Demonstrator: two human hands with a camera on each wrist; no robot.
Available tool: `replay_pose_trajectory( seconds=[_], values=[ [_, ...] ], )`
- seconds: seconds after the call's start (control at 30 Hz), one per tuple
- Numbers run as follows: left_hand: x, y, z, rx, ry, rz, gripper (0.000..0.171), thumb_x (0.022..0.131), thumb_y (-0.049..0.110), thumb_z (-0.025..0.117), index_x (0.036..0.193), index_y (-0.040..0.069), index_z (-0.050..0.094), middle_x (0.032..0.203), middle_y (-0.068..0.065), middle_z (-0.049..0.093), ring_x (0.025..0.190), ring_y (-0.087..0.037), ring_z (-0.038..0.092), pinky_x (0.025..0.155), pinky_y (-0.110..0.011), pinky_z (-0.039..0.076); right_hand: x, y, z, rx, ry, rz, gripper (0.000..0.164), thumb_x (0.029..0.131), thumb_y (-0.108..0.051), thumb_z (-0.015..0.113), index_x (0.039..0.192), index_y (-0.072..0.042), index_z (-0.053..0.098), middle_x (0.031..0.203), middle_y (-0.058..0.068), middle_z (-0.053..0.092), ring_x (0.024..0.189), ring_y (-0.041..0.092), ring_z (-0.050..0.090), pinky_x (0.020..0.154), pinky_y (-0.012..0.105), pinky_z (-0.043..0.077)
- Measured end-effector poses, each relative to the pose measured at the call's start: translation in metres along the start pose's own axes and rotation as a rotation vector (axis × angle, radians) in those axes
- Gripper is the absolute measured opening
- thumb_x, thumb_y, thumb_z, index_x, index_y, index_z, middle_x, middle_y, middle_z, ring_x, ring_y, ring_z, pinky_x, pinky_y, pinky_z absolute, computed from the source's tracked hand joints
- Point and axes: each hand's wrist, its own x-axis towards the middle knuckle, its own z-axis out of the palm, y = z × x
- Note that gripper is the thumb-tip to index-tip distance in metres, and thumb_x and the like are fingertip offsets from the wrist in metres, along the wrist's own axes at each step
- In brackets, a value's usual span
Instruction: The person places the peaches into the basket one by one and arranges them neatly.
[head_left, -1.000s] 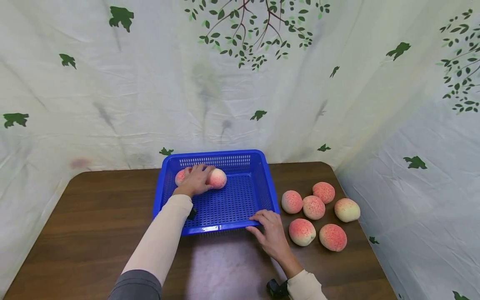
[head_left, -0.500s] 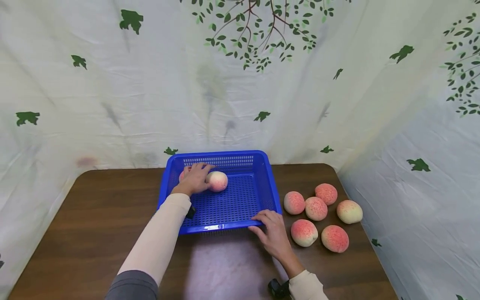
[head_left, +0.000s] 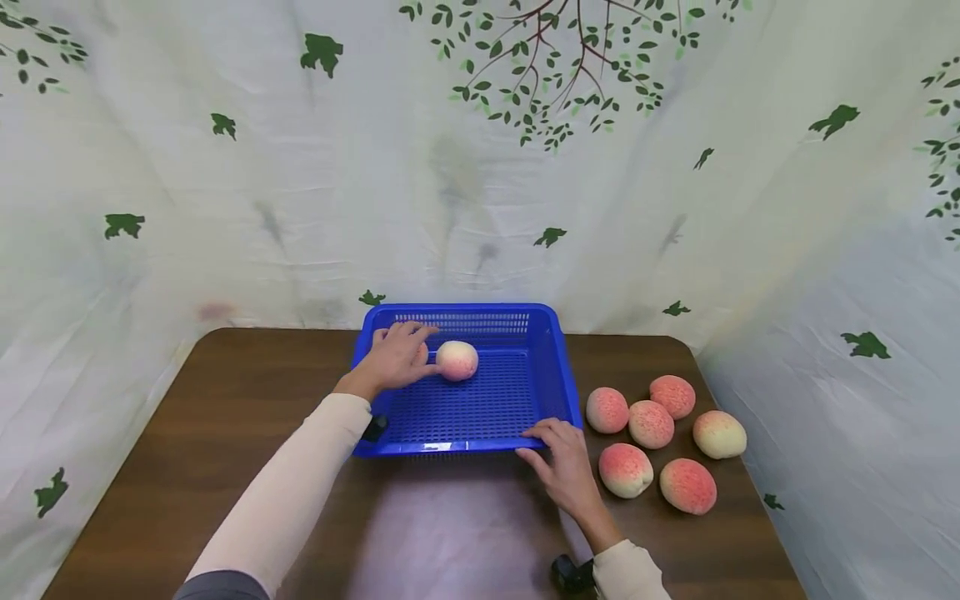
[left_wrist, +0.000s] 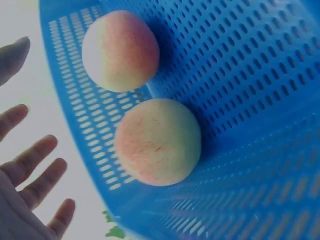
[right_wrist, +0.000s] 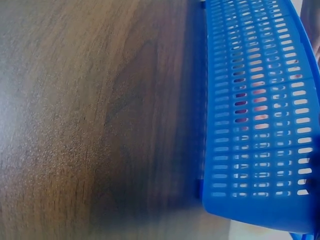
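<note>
A blue plastic basket [head_left: 567, 379] with slotted walls stands on the table, holding two peaches. One pale pink peach [head_left: 457, 361] lies plainly visible in the head view; the other peach [head_left: 422, 353] is mostly hidden behind my left hand [head_left: 393, 360]. That hand hovers over the basket's left side, fingers spread and holding nothing. In the left wrist view both peaches, the upper peach [left_wrist: 121, 51] and the lower peach [left_wrist: 158, 142], are apart from the fingers [left_wrist: 46, 182]. My right hand [head_left: 566, 471] grips the basket's near right rim, fingers over it and thumb outside.
Several loose peaches [head_left: 651, 424] lie on the brown table [head_left: 262, 400] to the right of the basket. A white curtain [head_left: 337, 208] printed with leaves hangs right behind the table and along its right side.
My left hand has moved left relative to the basket, leaving a gap to the right-hand peach in it. The head view has shifted left. My right hand stays on the rim.
</note>
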Motion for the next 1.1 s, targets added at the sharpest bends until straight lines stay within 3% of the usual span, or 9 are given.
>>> replay_pose_trajectory(
  seconds=[0.13, 0.27, 0.47, 0.67, 0.9, 1.1],
  values=[
    [-0.026, 0.006, -0.009, 0.005, 0.016, 0.021, 0.066, 0.087, 0.047, 0.067, 0.140, 0.011, 0.049, 0.138, -0.018, 0.047, 0.128, -0.040, 0.040, 0.100, -0.063, 0.026, -0.001, -0.001, 0.001, 0.009, -0.004, 0.000, 0.022, 0.076, -0.016, 0.081, 0.093, -0.007, 0.071, 0.094, 0.001, 0.065, 0.095, 0.022, 0.058, 0.087, 0.042, 0.035],
    [-0.050, 0.014, -0.014, -0.029, 0.074, 0.050, 0.065, 0.085, 0.047, 0.068, 0.136, 0.010, 0.052, 0.137, -0.016, 0.048, 0.124, -0.040, 0.043, 0.098, -0.063, 0.029, -0.003, 0.000, -0.001, 0.002, -0.016, 0.008, 0.021, 0.077, -0.016, 0.080, 0.093, -0.007, 0.070, 0.094, 0.001, 0.065, 0.095, 0.022, 0.058, 0.086, 0.042, 0.035],
    [-0.086, 0.019, -0.013, -0.034, 0.127, 0.066, 0.062, 0.086, 0.047, 0.067, 0.134, 0.010, 0.056, 0.139, -0.016, 0.048, 0.121, -0.042, 0.046, 0.096, -0.063, 0.034, -0.002, -0.002, -0.001, 0.005, -0.022, -0.007, 0.020, 0.078, -0.015, 0.079, 0.093, -0.007, 0.070, 0.093, 0.002, 0.064, 0.094, 0.023, 0.059, 0.085, 0.042, 0.035],
    [-0.110, 0.020, 0.007, -0.052, 0.196, 0.054, 0.056, 0.086, 0.046, 0.068, 0.131, 0.014, 0.058, 0.137, -0.016, 0.050, 0.123, -0.039, 0.046, 0.098, -0.059, 0.036, 0.000, -0.003, 0.000, -0.020, -0.028, -0.045, 0.021, 0.078, -0.015, 0.079, 0.094, -0.007, 0.069, 0.093, 0.003, 0.065, 0.093, 0.023, 0.059, 0.084, 0.042, 0.036],
    [-0.126, 0.019, 0.037, -0.045, 0.319, 0.053, 0.054, 0.084, 0.044, 0.071, 0.128, 0.015, 0.061, 0.131, -0.015, 0.053, 0.119, -0.037, 0.049, 0.095, -0.055, 0.040, 0.000, -0.003, 0.001, -0.030, -0.035, -0.055, 0.021, 0.079, -0.015, 0.078, 0.096, -0.007, 0.068, 0.094, 0.003, 0.065, 0.093, 0.023, 0.058, 0.083, 0.042, 0.036],
    [-0.136, 0.019, 0.054, -0.057, 0.409, 0.101, 0.054, 0.081, 0.041, 0.074, 0.126, 0.014, 0.062, 0.132, -0.015, 0.053, 0.121, -0.038, 0.048, 0.093, -0.057, 0.039, -0.001, -0.003, 0.002, -0.042, -0.029, -0.062, 0.022, 0.078, -0.014, 0.079, 0.095, -0.008, 0.067, 0.093, 0.003, 0.065, 0.093, 0.022, 0.058, 0.083, 0.042, 0.036]
  ],
)
